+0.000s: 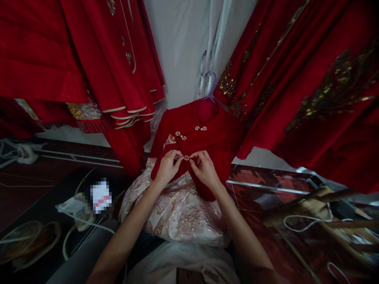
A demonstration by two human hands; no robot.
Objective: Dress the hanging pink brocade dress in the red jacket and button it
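Note:
A red jacket (180,118) hangs from a purple hanger (211,88) and lies over a pale floral skirt (183,209). Down its front run beaded flower clasps, one at the collar (201,128) and another lower on the chest (181,136). A jewelled brooch (170,139) sits at the left of the chest. At a lower flower clasp (186,157) my two hands meet. My left hand (169,165) pinches its left side with thumb and fingers. On its right side, the fingertips of my right hand (203,165) are pinched together. Fingers partly hide the clasp's ends.
Red embroidered garments hang at the left (118,71) and the right (296,98). A dark table (38,209) at the lower left bears cords and a packet. Wooden pieces (319,221) and a white cord lie at the lower right.

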